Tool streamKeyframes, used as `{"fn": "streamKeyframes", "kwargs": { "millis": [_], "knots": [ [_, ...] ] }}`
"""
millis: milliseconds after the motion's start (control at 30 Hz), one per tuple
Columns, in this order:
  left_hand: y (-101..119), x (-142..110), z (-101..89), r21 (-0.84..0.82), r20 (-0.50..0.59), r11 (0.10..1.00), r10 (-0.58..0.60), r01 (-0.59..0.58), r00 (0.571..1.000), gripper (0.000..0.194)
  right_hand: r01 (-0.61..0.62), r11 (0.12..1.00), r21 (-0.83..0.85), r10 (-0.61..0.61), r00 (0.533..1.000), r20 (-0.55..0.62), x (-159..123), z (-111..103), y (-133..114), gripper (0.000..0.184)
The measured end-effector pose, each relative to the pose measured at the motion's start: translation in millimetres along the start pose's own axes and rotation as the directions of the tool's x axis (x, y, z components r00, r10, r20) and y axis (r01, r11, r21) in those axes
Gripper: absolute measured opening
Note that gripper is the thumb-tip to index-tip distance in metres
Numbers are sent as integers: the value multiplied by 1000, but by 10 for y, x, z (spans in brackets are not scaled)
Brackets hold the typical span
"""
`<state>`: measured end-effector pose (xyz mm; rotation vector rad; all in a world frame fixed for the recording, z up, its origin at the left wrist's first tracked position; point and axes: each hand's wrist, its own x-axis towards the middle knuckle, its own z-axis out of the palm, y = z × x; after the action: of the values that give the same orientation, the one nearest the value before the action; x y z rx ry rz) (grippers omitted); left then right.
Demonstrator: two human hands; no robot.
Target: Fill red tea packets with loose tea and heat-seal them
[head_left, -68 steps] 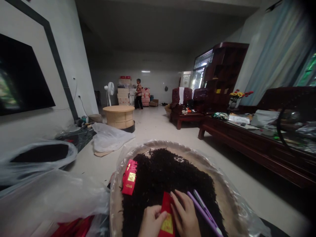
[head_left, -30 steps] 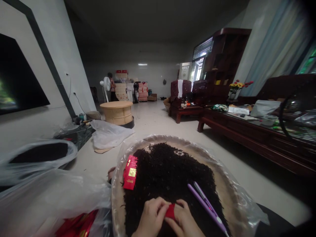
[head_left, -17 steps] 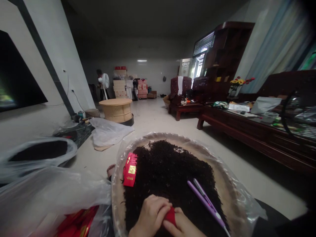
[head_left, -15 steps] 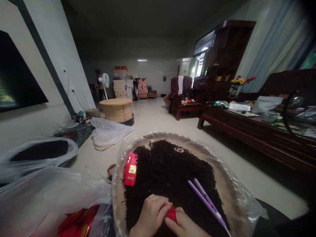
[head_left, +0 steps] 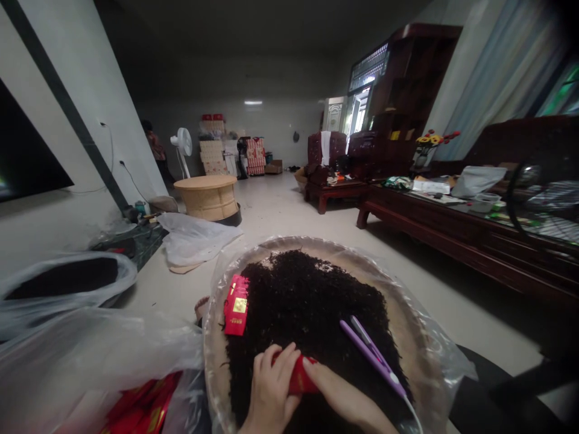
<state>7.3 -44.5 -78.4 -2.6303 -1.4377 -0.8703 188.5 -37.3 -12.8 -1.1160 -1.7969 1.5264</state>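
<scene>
In a living room (head_left: 275, 205), dark dried leaves (head_left: 307, 301) were heaped on a round woven tray (head_left: 409, 325); a red envelope (head_left: 301, 375) was pinched between the left hand (head_left: 271, 386) and right hand (head_left: 344, 392).

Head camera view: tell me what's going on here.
The person's left hand and right hand grip a red envelope over a heap of dark dried leaves in a round woven tray lined with clear plastic. A second red envelope and a purple hair straightener lie on the leaves. Another person stands far back near a white fan.
</scene>
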Motion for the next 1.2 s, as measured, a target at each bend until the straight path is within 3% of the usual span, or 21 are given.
{"fn": "streamKeyframes", "kwargs": {
  "millis": [100, 300, 467, 533, 600, 633, 667, 733, 800, 867, 967, 1067, 1200],
  "knots": [
    [-23, -8, 1, -51, -21, 999, -1, 0, 1000, 73, 51, 998, 23, -51, 999, 5, 46, 22, -57, 70],
    [8, -38, 42, -45, -201, 996, -83, 75, 976, 65, 26, 991, 133, -26, 1000, 4, 153, 63, -73, 74],
    [-95, -56, 23, -45, -187, 980, -200, 195, 962, 59, 67, 984, 166, -52, 994, -93, 265, -37, -20, 75],
    [-169, -59, 26, -107, -235, 957, -289, 271, 928, 55, 126, 991, 53, -110, 966, -232, 363, -131, 5, 72],
    [-234, -60, 40, -176, -292, 927, -371, 332, 882, 48, 174, 962, -212, -243, 899, -364, 521, -215, 37, 60],
    [-258, -61, 48, -207, -311, 913, -402, 352, 861, 44, 174, 906, -386, -328, 865, -380, 621, -243, 54, 55],
    [-277, -60, 54, -232, -325, 899, -431, 371, 842, 41, 151, 829, -538, -388, 849, -359, 729, -257, 72, 55],
    [-301, -59, 59, -268, -341, 875, -477, 402, 810, 38, 74, 642, -763, -412, 873, -262, 942, -241, 102, 68],
    [-320, -61, 51, -288, -349, 852, -519, 438, 780, 38, 62, 491, -869, -373, 916, -145, 1098, -176, 120, 76],
    [-344, -68, 37, -305, -362, 827, -559, 472, 746, 39, 106, 407, -907, -338, 940, -42, 1153, -83, 133, 71],
    [-396, -79, 17, -323, -378, 802, -596, 502, 709, 41, 171, 349, -921, -307, 950, 60, 1051, 51, 173, 56],
    [-439, -72, 8, -328, -372, 788, -615, 521, 696, 41, 167, 338, -926, -262, 962, 78, 881, 117, 233, 49],
    [-428, -25, -10, -346, -354, 774, -631, 530, 690, 42, 122, 359, -926, -282, 959, 17, 821, 127, 260, 63]
  ]
}}
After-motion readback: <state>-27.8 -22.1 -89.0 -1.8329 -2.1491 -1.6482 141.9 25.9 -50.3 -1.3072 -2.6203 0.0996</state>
